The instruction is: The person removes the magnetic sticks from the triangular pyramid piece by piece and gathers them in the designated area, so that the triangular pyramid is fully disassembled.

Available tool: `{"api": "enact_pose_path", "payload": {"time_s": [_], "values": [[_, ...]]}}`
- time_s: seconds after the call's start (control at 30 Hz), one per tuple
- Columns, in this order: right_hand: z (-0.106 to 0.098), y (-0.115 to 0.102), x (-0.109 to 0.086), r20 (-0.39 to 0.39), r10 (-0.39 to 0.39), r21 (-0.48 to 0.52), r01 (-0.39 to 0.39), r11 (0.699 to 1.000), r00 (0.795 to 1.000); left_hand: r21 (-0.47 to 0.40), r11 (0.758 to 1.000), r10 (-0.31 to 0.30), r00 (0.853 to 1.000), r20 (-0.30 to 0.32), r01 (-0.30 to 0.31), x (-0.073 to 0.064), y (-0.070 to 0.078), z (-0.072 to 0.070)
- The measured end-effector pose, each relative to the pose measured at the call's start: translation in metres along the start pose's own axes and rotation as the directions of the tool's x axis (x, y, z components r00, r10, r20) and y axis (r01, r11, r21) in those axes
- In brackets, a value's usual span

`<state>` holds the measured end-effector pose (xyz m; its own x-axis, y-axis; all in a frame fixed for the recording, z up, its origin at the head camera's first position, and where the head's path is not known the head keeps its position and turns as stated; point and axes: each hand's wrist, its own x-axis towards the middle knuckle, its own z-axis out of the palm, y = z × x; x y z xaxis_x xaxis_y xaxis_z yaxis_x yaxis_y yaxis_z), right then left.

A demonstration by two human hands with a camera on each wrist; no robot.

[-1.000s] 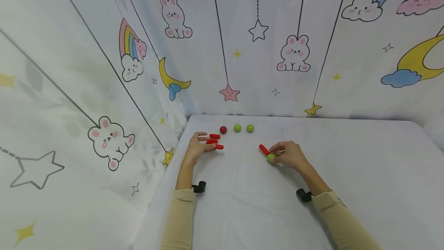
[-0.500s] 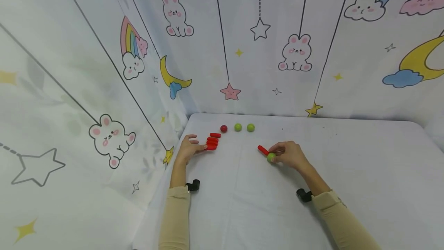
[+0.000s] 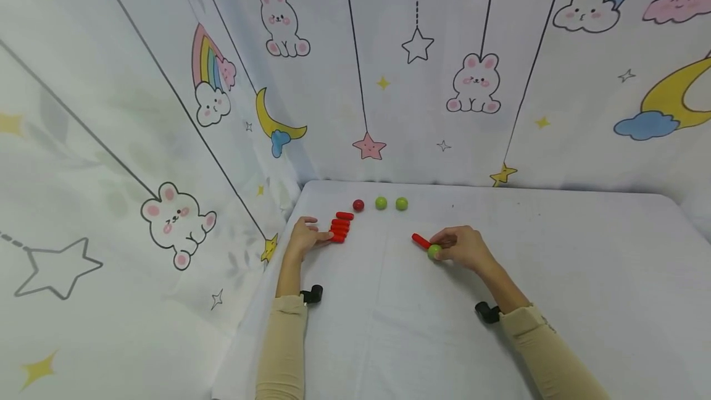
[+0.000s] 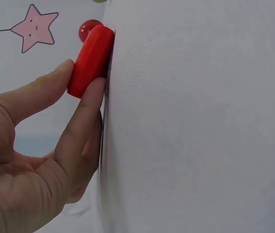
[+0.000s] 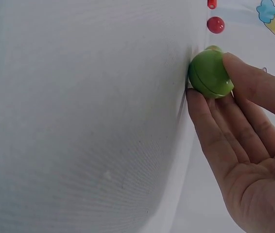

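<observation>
In the head view my left hand (image 3: 304, 239) is at the left of the table, its thumb and a finger pinching a red cylinder (image 4: 93, 60). That piece lies at the near end of a column of several red cylinders (image 3: 340, 223). Nearer the middle, my right hand (image 3: 465, 249) holds a green ball (image 5: 208, 75) between thumb and fingers, down at the cloth. Just beyond this ball lies a slanted red cylinder (image 3: 421, 241), its near end close to the right fingertips.
A red ball (image 3: 358, 205) and two green balls (image 3: 381, 203) form a row near the table's back edge. The white cloth (image 3: 383, 338) covers the table. Behind and to the left hang white curtains (image 3: 328, 79) printed with rabbits and stars.
My left hand has drawn left, bringing its red cylinder in line with the others; the column shows more fully. The right hand stays at the green ball.
</observation>
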<state>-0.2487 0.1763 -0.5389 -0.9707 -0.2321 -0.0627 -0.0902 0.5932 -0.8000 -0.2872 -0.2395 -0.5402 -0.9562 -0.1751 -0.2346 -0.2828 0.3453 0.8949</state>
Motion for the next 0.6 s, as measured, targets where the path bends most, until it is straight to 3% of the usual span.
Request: {"api": "enact_pose_path", "payload": {"time_s": [0.1,0.33,0.6], "values": [[-0.0008,-0.0014,-0.0013,0.004,-0.007,0.005,0.007,1.000,1.000,0.017,1.000,0.009,1.000,-0.011,-0.009,-0.0012,0.0009,0.0018],[-0.0027,-0.0038,-0.0036,0.021,-0.019,0.009,0.019,1.000,1.000,-0.127,0.992,-0.019,1.000,0.007,0.020,-0.0013,0.0006,0.0052],[-0.0047,-0.0005,-0.0021,0.032,-0.014,0.022,0.013,1.000,0.999,-0.081,0.997,-0.016,1.000,-0.015,0.014,-0.0014,0.0007,0.0067]]}}
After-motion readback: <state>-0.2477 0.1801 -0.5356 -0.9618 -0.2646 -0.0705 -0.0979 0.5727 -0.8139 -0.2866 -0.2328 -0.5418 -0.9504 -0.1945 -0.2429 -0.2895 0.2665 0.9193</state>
